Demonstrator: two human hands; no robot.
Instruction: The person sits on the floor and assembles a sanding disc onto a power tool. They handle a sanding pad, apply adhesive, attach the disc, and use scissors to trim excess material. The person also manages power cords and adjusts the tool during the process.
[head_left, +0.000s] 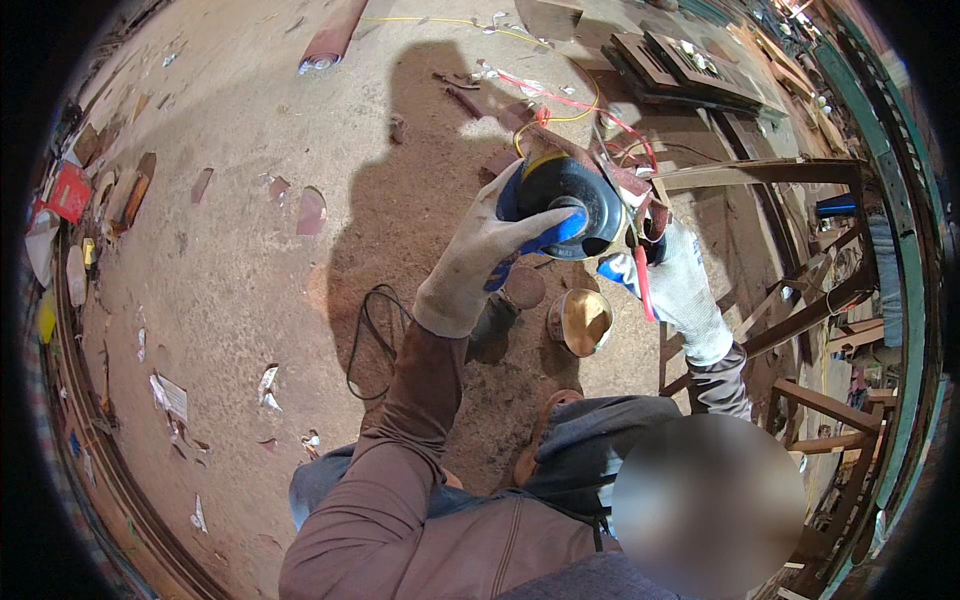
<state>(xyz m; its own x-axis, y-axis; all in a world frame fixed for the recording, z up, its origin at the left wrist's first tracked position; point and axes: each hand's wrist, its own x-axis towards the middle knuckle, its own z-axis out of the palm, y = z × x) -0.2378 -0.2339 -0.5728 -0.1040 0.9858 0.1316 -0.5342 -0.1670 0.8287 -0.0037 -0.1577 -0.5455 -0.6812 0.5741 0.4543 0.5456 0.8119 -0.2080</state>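
Note:
In front of me, my left hand [492, 240], in a white glove with blue-coated fingers, grips a round black power tool [568, 205] with yellow edging. The thumb presses on its rounded top. To the tool's right is my right hand [672, 285], gloved alike, with its fingers closed. What lies inside them is hard to make out. A red strip or handle [643, 282] sticks down beside those fingers. Torn reddish-brown pieces, like sandpaper [630, 183], show between the tool and my right hand.
A tub of tan material [583, 322] stands on the floor below my hands. Yellow [585, 112] and red cords [640, 135] run beyond the tool. Wooden frames [815, 172] stand on the right, and slatted panels [690, 65] lie farther off. A dark cable loop [352, 345] and scraps lie left.

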